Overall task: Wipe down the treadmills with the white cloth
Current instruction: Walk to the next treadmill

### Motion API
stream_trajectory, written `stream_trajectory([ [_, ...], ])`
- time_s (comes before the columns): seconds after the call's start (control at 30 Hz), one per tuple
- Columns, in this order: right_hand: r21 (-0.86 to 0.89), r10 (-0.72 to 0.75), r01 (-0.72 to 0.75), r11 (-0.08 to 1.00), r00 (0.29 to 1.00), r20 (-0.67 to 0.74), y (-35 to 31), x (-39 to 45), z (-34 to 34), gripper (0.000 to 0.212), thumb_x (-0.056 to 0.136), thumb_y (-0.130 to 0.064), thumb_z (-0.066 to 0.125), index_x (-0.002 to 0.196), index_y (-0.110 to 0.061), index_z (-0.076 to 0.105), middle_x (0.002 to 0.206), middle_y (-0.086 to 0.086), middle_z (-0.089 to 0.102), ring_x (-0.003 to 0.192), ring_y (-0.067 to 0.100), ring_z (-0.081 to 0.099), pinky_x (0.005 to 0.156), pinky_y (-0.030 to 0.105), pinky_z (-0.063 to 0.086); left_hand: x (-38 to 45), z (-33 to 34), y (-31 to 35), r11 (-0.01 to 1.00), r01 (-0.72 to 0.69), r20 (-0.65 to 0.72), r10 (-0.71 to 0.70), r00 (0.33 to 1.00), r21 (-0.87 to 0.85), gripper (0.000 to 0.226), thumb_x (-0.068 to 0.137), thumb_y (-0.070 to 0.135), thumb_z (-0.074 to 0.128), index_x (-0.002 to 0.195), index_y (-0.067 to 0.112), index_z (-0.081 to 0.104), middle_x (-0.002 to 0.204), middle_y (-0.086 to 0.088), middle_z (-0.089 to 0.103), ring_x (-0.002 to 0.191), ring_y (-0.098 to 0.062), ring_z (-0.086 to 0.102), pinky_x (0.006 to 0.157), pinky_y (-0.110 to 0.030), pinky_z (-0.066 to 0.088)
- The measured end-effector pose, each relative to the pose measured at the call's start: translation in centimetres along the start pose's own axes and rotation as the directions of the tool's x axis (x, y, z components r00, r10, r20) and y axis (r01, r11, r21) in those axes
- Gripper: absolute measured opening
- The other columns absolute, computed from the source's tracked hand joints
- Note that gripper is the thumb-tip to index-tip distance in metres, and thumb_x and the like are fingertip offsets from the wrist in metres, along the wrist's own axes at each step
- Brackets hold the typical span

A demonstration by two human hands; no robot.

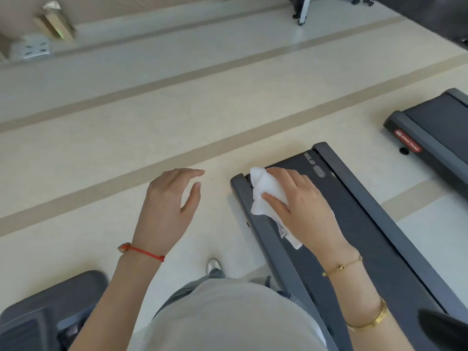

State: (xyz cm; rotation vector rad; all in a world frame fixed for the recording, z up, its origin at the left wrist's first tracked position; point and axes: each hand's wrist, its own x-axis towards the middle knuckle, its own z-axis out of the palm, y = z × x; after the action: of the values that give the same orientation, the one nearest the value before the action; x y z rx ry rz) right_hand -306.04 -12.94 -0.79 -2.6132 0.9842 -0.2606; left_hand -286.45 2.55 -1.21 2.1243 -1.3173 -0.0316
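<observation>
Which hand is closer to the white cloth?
The right hand. It rests on the white cloth, pressing it onto the rear end of the treadmill. The left hand hovers over the floor, apart from the cloth and holding nothing.

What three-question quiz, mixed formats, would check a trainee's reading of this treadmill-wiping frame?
1. True or false: the left hand rests on the treadmill.
2. Multiple choice: the white cloth lies on A) the floor, B) the rear end of the nearer treadmill's deck, C) the second treadmill.
3. Fill in: the left wrist wears a ___ string bracelet.

Key:
1. False; it hovers over the floor, touching nothing.
2. B; the right hand presses it there.
3. Red.
</observation>
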Motion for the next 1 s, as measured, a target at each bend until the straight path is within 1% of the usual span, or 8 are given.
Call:
stream_trajectory([
  [0.07,0.020,-0.001,0.001,1.000,1.000,0.003,-1.4,2.6,1.3,0.041,0.096,-0.038,0.051,0.134,-0.022,0.048,0.121,-0.002,0.057,0.097,0.022,0.052,0.083,0.037,0.046,1.7,-1.1,-2.6,1.000,0.009,0.021,-0.009,1.000,0.021,0.025,0.096,0.017,0.052,0.116,0.014,0.066,0.112,0.001,0.068,0.107,-0.022,0.062,0.095,-0.045,0.047],
  [0.13,0.036,0.003,-0.003,0.999,1.000,0.007,-2.5,5.0,2.3,0.042,0.096,-0.038,0.052,0.134,-0.022,0.048,0.122,-0.002,0.057,0.098,0.023,0.053,0.083,0.038,0.048,3.3,-1.8,-4.9,0.999,0.025,0.030,-0.026,0.999,0.025,0.023,0.096,0.012,0.056,0.117,0.012,0.067,0.112,0.000,0.069,0.106,-0.023,0.062,0.094,-0.046,0.047],
  [0.37,0.047,0.009,-0.010,0.999,1.000,0.025,-4.1,13.9,4.6,0.044,0.095,-0.043,0.050,0.133,-0.022,0.048,0.122,-0.003,0.058,0.100,0.022,0.055,0.081,0.038,0.051,10.6,-1.9,-10.9,0.998,0.058,0.048,-0.057,0.997,-0.015,0.023,0.095,0.009,0.059,0.117,0.013,0.066,0.111,0.002,0.069,0.105,-0.020,0.063,0.094,-0.045,0.048],
  [0.47,0.033,0.016,-0.017,0.999,1.000,0.019,-3.8,18.8,5.4,0.045,0.095,-0.045,0.048,0.133,-0.021,0.047,0.121,-0.003,0.058,0.099,0.022,0.055,0.081,0.038,0.051,15.0,-0.9,-13.3,0.998,0.056,0.044,-0.055,0.998,-0.017,0.023,0.095,0.009,0.059,0.117,0.014,0.066,0.111,0.003,0.069,0.104,-0.018,0.062,0.094,-0.041,0.048],
  [0.6,0.019,0.015,-0.015,1.000,1.000,0.011,-2.6,26.3,5.9,0.046,0.095,-0.043,0.049,0.134,-0.018,0.048,0.122,-0.001,0.058,0.102,0.023,0.055,0.083,0.037,0.050,22.1,0.7,-15.8,0.999,0.036,0.051,-0.036,0.998,-0.010,0.023,0.096,0.014,0.056,0.116,0.016,0.066,0.112,0.006,0.069,0.105,-0.015,0.061,0.095,-0.031,0.044],
  [0.73,0.011,0.022,-0.022,1.000,1.000,0.001,-0.9,34.2,5.5,0.045,0.096,-0.041,0.052,0.134,-0.019,0.047,0.122,-0.001,0.057,0.102,0.024,0.055,0.080,0.034,0.048,30.6,2.4,-17.6,0.999,0.027,0.072,-0.025,0.997,-0.025,0.022,0.096,0.012,0.057,0.116,0.016,0.067,0.113,0.006,0.069,0.107,-0.016,0.062,0.097,-0.035,0.046],
  [0.93,0.051,0.039,-0.037,0.998,0.999,-0.037,1.9,45.2,3.6,0.043,0.096,-0.040,0.052,0.133,-0.020,0.046,0.120,-0.002,0.057,0.101,0.022,0.054,0.082,0.037,0.049,43.2,4.8,-18.8,0.999,-0.030,0.084,0.033,0.996,-0.042,0.023,0.097,0.011,0.056,0.117,0.016,0.066,0.113,0.005,0.069,0.106,-0.016,0.061,0.097,-0.037,0.045],
  [1.0,0.046,0.056,-0.053,0.998,0.997,-0.048,2.9,48.2,3.1,0.043,0.096,-0.040,0.051,0.133,-0.019,0.047,0.119,-0.002,0.057,0.099,0.022,0.054,0.081,0.035,0.048,46.8,5.7,-19.0,0.997,-0.048,0.102,0.053,0.993,-0.055,0.023,0.096,0.011,0.057,0.117,0.015,0.067,0.113,0.005,0.069,0.107,-0.016,0.061,0.097,-0.035,0.045],
])
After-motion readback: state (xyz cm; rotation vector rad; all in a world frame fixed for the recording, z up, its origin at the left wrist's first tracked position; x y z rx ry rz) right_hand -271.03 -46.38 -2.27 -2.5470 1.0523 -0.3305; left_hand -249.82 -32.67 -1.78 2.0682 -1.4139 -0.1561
